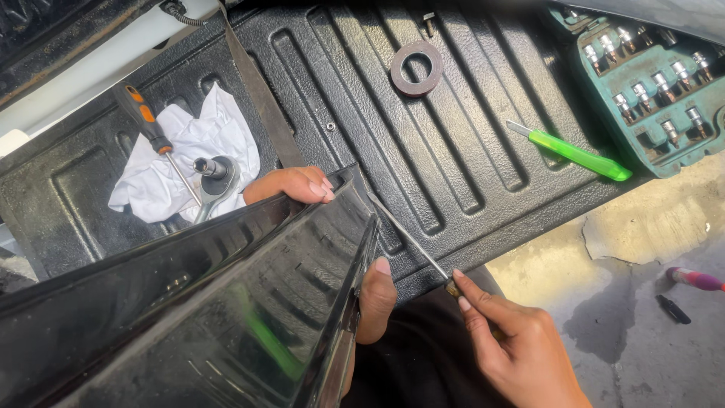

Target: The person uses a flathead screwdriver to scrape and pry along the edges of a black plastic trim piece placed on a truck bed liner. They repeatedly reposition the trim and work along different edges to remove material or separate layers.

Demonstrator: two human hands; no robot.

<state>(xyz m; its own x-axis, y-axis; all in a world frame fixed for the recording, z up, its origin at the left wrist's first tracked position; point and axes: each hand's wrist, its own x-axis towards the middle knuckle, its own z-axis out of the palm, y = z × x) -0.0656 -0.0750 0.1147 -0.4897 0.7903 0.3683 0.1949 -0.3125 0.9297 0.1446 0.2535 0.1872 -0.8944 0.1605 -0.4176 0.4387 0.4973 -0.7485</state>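
Note:
My left hand (293, 183) grips a glossy black panel (226, 317) that fills the lower left; the fingers curl over its upper edge and the thumb presses its right edge. My right hand (517, 344) holds a thin-shafted screwdriver (411, 242) near its handle. The shaft runs up and to the left, and its tip lies at the panel's top corner. Most of the handle is hidden in my palm.
Everything lies on a black ribbed mat (468, 159). On it are a white cloth (181, 151), an orange-and-black screwdriver (143, 121), a ratchet with a socket (215, 180), a metal ring (415, 68), a green utility knife (578, 153) and a teal socket case (657, 91). A pink tool (698, 279) lies on the concrete.

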